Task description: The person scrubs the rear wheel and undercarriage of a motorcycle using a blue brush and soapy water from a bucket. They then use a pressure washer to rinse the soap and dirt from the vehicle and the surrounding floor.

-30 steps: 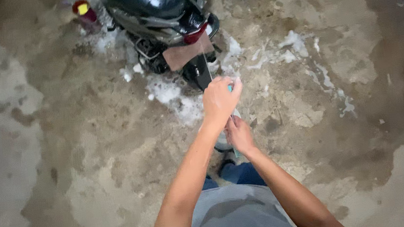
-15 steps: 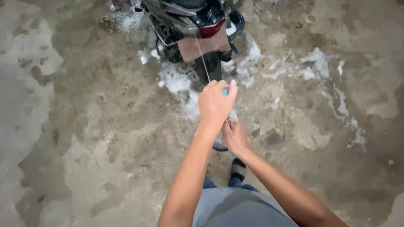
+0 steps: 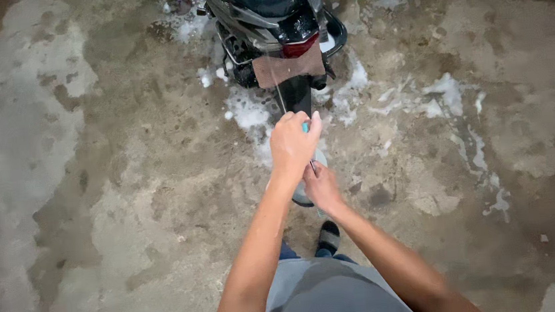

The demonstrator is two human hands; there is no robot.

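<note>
Left hand (image 3: 293, 144) closed on spray nozzle (image 3: 304, 127), jetting at soapy motorcycle (image 3: 270, 23) rear | right hand (image 3: 322, 187) gripped hose below | nozzle judged wet, slippery, rigid; hold body firmly

Outdoor vehicle-washing area: wet, stained concrete floor (image 3: 93, 192), patches of soap foam (image 3: 246, 108), and a parked black scooter (image 3: 272, 16).

single head view, steeply downward, close above hands (image 3: 305, 163), wet floor (image 3: 93, 192) beyond
</note>
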